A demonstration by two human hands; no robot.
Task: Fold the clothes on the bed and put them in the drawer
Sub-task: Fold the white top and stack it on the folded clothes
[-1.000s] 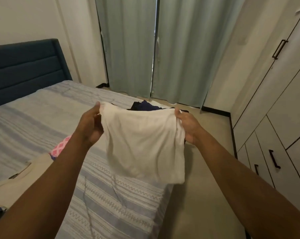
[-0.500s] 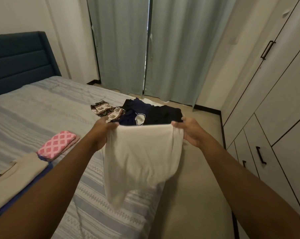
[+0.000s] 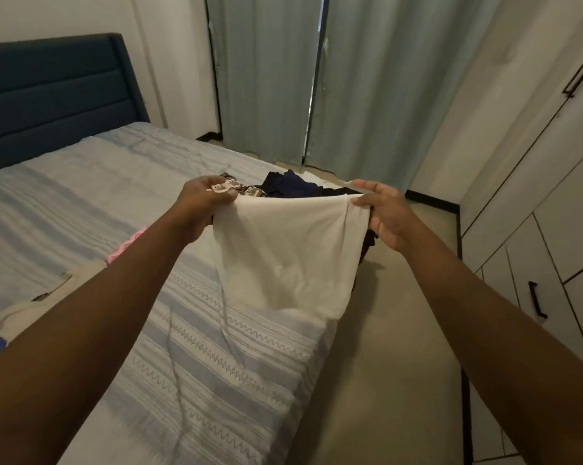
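A white garment (image 3: 290,256) hangs in the air above the bed's right edge. My left hand (image 3: 199,209) pinches its top left corner and my right hand (image 3: 384,213) pinches its top right corner, so the top edge is stretched between them. Behind it on the bed (image 3: 82,196) lies a pile of unfolded dark and patterned clothes (image 3: 283,187). Folded items sit at the left: a pink patterned piece (image 3: 129,245) and a cream one (image 3: 32,307), mostly hidden by my left arm.
A wardrobe with drawers and black handles (image 3: 536,300) lines the right wall. Bare floor (image 3: 401,364) runs between bed and wardrobe. Grey-green curtains (image 3: 350,78) hang at the back, and a dark blue headboard (image 3: 48,92) stands at the left.
The garment has swung and its lower part now hangs narrower. My hands still hold its top corners, a little higher in view, and the camera has tilted so the pile is partly hidden.
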